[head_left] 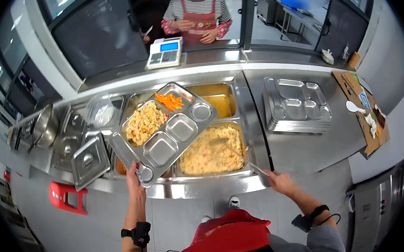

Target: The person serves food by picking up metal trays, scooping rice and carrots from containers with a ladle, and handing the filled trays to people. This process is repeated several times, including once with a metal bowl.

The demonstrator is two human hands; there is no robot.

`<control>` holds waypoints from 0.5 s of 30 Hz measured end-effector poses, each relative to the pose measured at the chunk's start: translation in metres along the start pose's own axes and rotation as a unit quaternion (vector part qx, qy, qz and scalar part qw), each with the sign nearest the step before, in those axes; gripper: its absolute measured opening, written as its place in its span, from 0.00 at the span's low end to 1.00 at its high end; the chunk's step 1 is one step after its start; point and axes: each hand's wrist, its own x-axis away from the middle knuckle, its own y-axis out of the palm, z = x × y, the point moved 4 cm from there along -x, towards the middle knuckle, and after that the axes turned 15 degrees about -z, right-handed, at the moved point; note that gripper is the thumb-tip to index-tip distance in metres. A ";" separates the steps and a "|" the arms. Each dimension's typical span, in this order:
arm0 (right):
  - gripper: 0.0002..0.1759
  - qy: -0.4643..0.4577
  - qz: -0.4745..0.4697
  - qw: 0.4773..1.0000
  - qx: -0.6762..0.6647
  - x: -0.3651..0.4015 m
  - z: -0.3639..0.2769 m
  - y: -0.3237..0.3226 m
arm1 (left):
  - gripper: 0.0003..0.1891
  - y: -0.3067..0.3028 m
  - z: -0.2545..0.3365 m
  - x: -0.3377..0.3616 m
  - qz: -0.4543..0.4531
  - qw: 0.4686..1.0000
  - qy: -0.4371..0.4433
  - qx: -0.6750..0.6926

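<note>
My left hand (133,176) grips the near left corner of a steel compartment tray (160,148), tilted above the serving counter. Fried rice (145,123) fills one compartment and orange carrot strips (169,101) lie in another; the other compartments hold no food. My right hand (281,182) is closed round the handle of a metal serving spoon (246,160). The spoon's bowl, slightly blurred, is at the rice in a deep pan (211,153), right of the tray. Behind the tray, a pan of yellowish food or liquid (220,105) is partly covered.
Stacked compartment trays (296,105) stand right of the pans. Steel lids (90,158) and a metal bowl (46,127) are at the left. A scale (165,52) sits on the back ledge, with two people behind it. Cardboard (365,114) with a white spoon lies far right.
</note>
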 end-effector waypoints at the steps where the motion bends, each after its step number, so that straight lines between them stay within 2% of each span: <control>1: 0.21 0.022 -0.034 0.999 0.008 -0.004 0.004 0.001 | 0.12 0.014 -0.003 -0.021 -0.020 1.000 0.009 -0.010; 4: 0.23 -0.037 -0.001 0.999 -0.020 -0.011 0.011 -0.021 | 0.11 0.072 -0.006 -0.070 -0.048 0.999 0.018 -0.013; 5: 0.26 -0.032 -0.034 0.999 0.002 -0.015 0.018 -0.030 | 0.10 0.092 -0.010 -0.083 -0.044 0.999 0.019 0.011; 7: 0.32 -0.027 0.102 0.994 -0.001 -0.030 0.047 -0.081 | 0.10 0.129 -0.015 -0.107 -0.067 0.997 0.024 0.021; 9: 0.38 0.062 0.216 0.974 0.021 -0.048 0.105 -0.125 | 0.09 0.173 -0.016 -0.118 -0.071 0.996 0.034 0.044; 10: 0.42 0.090 0.193 0.975 0.067 -0.061 0.136 -0.139 | 0.09 0.182 -0.018 -0.131 -0.068 0.996 0.030 0.049; 11: 0.32 0.106 0.179 0.974 0.085 -0.071 0.167 -0.137 | 0.09 0.184 -0.026 -0.149 -0.070 0.996 0.031 0.054; 14: 0.18 0.057 0.054 0.996 0.033 -0.092 0.213 -0.144 | 0.09 0.216 -0.026 -0.169 -0.058 0.997 0.034 0.044; 15: 0.14 0.032 0.071 0.996 0.035 -0.095 0.214 -0.148 | 0.09 0.223 -0.028 -0.173 -0.051 0.997 0.037 0.044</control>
